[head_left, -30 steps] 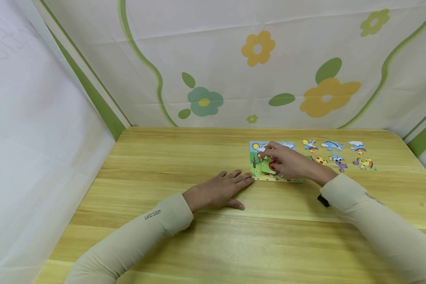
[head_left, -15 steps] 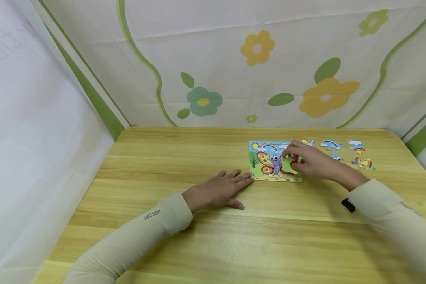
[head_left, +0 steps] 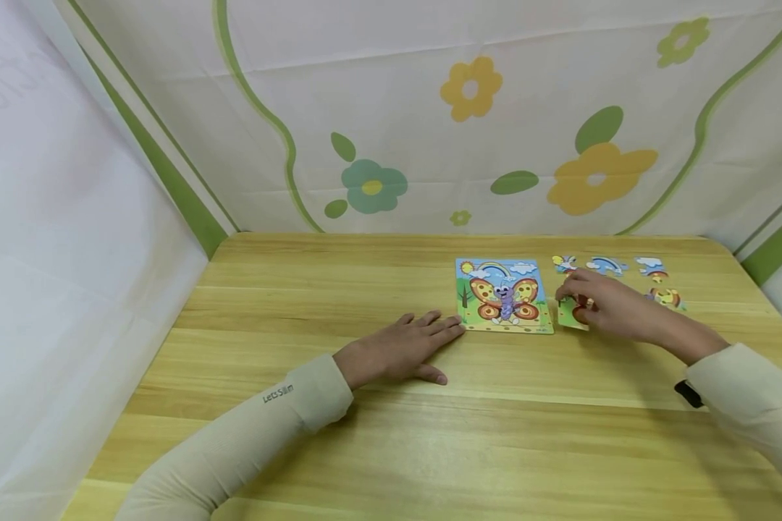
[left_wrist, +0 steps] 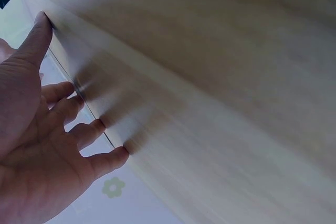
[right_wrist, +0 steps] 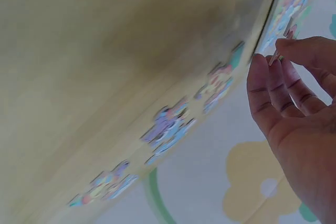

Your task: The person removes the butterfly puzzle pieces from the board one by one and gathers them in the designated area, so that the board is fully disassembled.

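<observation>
A butterfly puzzle board point(head_left: 542, 324) lies flat on the wooden table. My left hand point(head_left: 404, 349) rests palm down with its fingers spread, fingertips at the board's lower left corner. Just right of the board, my right hand point(head_left: 615, 307) pinches a green and red puzzle piece point(head_left: 568, 314) between thumb and fingers, the piece tilted. In the right wrist view only a thin edge of that piece point(right_wrist: 273, 59) shows at the fingertips. Part of the loose pieces is hidden behind my right hand.
Several loose pieces lie to the right: a sun piece point(head_left: 564, 263), a rainbow piece point(head_left: 606, 265), a cloud piece point(head_left: 652, 268) and a yellow wing piece point(head_left: 666, 297). A white flowered cloth point(head_left: 417, 130) stands behind the table's back edge.
My right hand has moved right, from over the board to beside it, carrying the puzzle piece. The board's butterfly picture is now uncovered. My left hand stays in place.
</observation>
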Motion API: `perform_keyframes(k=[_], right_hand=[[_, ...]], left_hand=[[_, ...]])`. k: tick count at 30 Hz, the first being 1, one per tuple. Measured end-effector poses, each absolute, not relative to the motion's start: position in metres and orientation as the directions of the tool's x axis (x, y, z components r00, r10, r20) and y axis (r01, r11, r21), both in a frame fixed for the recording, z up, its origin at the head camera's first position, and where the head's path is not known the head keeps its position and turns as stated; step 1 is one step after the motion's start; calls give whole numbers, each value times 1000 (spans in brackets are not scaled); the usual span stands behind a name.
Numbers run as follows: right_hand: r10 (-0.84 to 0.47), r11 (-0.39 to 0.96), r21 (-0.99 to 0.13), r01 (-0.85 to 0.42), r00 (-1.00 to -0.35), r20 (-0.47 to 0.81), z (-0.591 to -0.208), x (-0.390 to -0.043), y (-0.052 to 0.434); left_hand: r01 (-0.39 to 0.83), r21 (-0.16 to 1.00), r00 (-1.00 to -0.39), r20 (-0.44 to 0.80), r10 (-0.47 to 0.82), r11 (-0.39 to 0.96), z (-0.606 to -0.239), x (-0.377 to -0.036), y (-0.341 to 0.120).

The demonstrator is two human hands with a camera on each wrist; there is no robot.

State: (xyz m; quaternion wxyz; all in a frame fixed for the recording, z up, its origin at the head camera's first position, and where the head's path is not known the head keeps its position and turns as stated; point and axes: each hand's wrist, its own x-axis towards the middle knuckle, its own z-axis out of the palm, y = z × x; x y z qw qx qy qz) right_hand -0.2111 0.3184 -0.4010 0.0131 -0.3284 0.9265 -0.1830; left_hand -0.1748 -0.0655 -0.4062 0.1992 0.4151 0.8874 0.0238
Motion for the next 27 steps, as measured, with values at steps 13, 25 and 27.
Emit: perform_keyframes(k=[13, 25, 27], right_hand=[[-608, 733, -348, -585, -792, 51, -410, -203, 334], [-615, 743, -308, -593, -788, 35, -415, -204, 338], [-616, 742, -304, -597, -787, 41, -416, -204, 338]], left_hand=[[727, 204, -578, -333, 745, 656, -407, -175, -65], [722, 212, -579, -336, 743, 659, -407, -175, -65], [720, 214, -579, -338, 742, 660, -406, -175, -65]])
